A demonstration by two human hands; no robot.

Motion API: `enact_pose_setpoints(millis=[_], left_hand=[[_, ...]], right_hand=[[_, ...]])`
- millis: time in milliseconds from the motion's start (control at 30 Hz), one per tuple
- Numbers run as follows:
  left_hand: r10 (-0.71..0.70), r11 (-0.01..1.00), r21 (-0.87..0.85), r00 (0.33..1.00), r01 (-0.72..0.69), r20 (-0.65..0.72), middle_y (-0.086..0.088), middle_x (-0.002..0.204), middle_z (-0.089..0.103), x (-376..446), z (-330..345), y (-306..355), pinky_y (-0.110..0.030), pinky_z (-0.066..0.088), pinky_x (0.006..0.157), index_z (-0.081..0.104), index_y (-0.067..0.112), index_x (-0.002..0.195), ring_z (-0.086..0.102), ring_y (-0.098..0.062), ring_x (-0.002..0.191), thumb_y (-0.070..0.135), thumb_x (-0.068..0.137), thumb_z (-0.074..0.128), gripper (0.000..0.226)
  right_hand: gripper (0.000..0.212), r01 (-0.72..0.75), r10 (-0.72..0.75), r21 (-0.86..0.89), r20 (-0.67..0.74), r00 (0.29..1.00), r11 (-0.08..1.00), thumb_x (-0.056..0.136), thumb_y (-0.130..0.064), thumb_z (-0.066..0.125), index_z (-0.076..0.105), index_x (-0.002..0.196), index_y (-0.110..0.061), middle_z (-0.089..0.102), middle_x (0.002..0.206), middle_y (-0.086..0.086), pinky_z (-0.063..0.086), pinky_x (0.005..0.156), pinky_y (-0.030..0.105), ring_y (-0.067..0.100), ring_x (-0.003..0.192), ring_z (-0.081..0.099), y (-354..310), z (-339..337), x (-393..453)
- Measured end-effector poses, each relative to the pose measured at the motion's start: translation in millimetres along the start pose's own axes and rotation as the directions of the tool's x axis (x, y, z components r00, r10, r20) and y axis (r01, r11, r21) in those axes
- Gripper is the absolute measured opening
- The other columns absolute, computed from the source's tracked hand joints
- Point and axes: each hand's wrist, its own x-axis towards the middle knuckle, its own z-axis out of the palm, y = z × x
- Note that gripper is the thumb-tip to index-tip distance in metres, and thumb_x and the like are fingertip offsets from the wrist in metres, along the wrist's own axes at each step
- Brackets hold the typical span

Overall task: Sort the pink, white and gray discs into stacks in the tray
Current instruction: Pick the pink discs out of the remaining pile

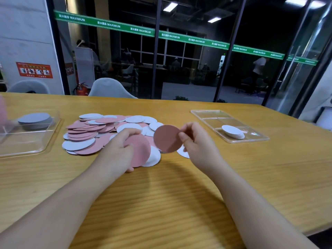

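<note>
Discs, pink and white, lie heaped (111,130) mid-bench (179,194); left hand (122,150) grips a pink stack (140,151), right hand (195,139) pinches one pink disc (166,138) upright, white stack (233,132) in the tray (206,115) at two o'clock, gray stack (35,120) at ten.

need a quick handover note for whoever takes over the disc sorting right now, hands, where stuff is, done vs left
Right hand pinches one pink disc, lifted off the table.
Left hand holds a few pink discs at the near edge of the pile.
Mixed pile of pink and white discs lies mid-table, unsorted.
Left tray holds a gray stack. Right tray, with compartments, holds a white stack in one near compartment.
Done: gray and white stacks started.
Left: no pink stack visible in a tray yet; most of the pile remains to sort.
</note>
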Motion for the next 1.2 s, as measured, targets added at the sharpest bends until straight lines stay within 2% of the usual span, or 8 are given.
enact_pose_setpoints(millis=[200, 333, 467, 667, 767, 933, 1067, 1200], left_hand=[[0.098, 0.974, -0.211, 0.994, -0.086, 0.048, 0.025, 0.114, 0.048, 0.9, 3.7, 0.8, -0.036, 0.058, 0.072, 0.052, 0.05, 0.101, 0.056, -0.004, 0.098, 0.026, 0.099, 0.039, 0.027], [0.185, 0.981, -0.052, 0.983, -0.185, 0.003, 0.02, 0.11, 0.05, 5.1, 1.0, -6.6, -0.041, 0.058, 0.072, 0.044, 0.054, 0.105, 0.059, -0.013, 0.094, 0.014, 0.096, 0.045, 0.041], [0.171, 0.984, 0.07, 0.975, -0.162, -0.14, 0.004, 0.124, 0.044, 14.2, -16.0, -12.9, -0.044, 0.051, 0.084, 0.042, 0.047, 0.12, 0.057, -0.029, 0.101, 0.01, 0.095, 0.042, 0.044], [0.139, 0.984, 0.131, 0.982, -0.122, -0.13, 0.005, 0.126, 0.045, 24.4, -33.4, -26.4, -0.037, 0.053, 0.068, 0.044, 0.049, 0.12, 0.06, -0.023, 0.074, 0.009, 0.095, 0.04, 0.047], [0.182, 0.97, 0.189, 0.972, -0.153, -0.15, 0.005, 0.117, 0.045, 26.7, -41.9, -24.2, -0.036, 0.051, 0.067, 0.042, 0.054, 0.113, 0.059, -0.019, 0.074, 0.01, 0.095, 0.04, 0.047], [0.231, 0.921, 0.341, 0.969, -0.189, -0.087, 0.013, 0.116, 0.034, 25.7, -48.2, -23.1, -0.008, 0.035, 0.065, 0.037, 0.05, 0.128, 0.044, 0.004, 0.09, 0.01, 0.096, 0.037, 0.05], [0.173, 0.889, 0.427, 0.985, -0.165, 0.022, 0.007, 0.141, 0.027, 23.0, -39.1, -29.7, -0.026, 0.037, 0.093, 0.029, 0.044, 0.138, 0.039, -0.014, 0.123, 0.002, 0.092, 0.036, 0.062], [0.162, 0.894, 0.42, 0.987, -0.153, 0.012, 0.008, 0.144, 0.023, 22.2, -36.6, -30.7, -0.025, 0.035, 0.091, 0.026, 0.045, 0.139, 0.038, -0.012, 0.121, 0.0, 0.092, 0.035, 0.066]], right_hand=[[0.02, 0.004, -0.009, 0.044, 0.107, 0.994, 0.999, 0.092, -0.008, 0.053, 0.047, 0.078, -0.022, 0.058, 0.071, -0.002, 0.053, 0.065, 0.031, 0.01, 0.058, 0.057, -1.5, 34.9, 2.2], [0.017, 0.022, -0.028, 0.048, 0.146, 0.989, 0.999, 0.092, -0.01, 0.054, 0.051, 0.078, -0.021, 0.059, 0.07, -0.004, 0.053, 0.066, 0.029, 0.011, 0.062, 0.059, -10.6, 47.7, 14.9], [0.01, 0.024, 0.002, -0.203, 0.129, 0.992, 0.979, 0.091, -0.018, 0.055, 0.057, 0.083, -0.024, 0.056, 0.076, -0.016, 0.04, 0.066, 0.022, 0.004, 0.07, 0.052, -7.7, 48.9, 50.6], [0.02, -0.035, 0.205, -0.536, 0.261, 0.943, 0.844, 0.089, -0.029, 0.057, 0.067, 0.101, -0.017, 0.067, 0.102, -0.002, 0.05, 0.087, 0.039, 0.018, 0.096, 0.06, -1.1, 58.1, 67.8], [0.026, 0.03, 0.211, -0.585, 0.34, 0.917, 0.811, 0.087, -0.036, 0.059, 0.066, 0.101, -0.016, 0.069, 0.1, 0.004, 0.052, 0.083, 0.041, 0.022, 0.09, 0.063, -2.0, 61.7, 64.2], [0.017, 0.107, 0.195, -0.579, 0.435, 0.879, 0.809, 0.087, -0.025, 0.061, 0.063, 0.094, -0.01, 0.067, 0.096, 0.008, 0.042, 0.065, 0.025, 0.017, 0.077, 0.055, -2.6, 62.8, 58.4], [0.009, 0.117, 0.167, -0.527, 0.46, 0.872, 0.842, 0.088, -0.022, 0.059, 0.057, 0.079, -0.02, 0.064, 0.085, 0.0, 0.036, 0.055, 0.019, 0.006, 0.065, 0.049, -2.2, 57.7, 56.6], [0.016, 0.118, 0.121, -0.465, 0.453, 0.883, 0.877, 0.088, -0.027, 0.059, 0.051, 0.075, -0.029, 0.055, 0.078, -0.011, 0.043, 0.064, 0.027, 0.006, 0.068, 0.05, -1.9, 51.2, 55.6]])
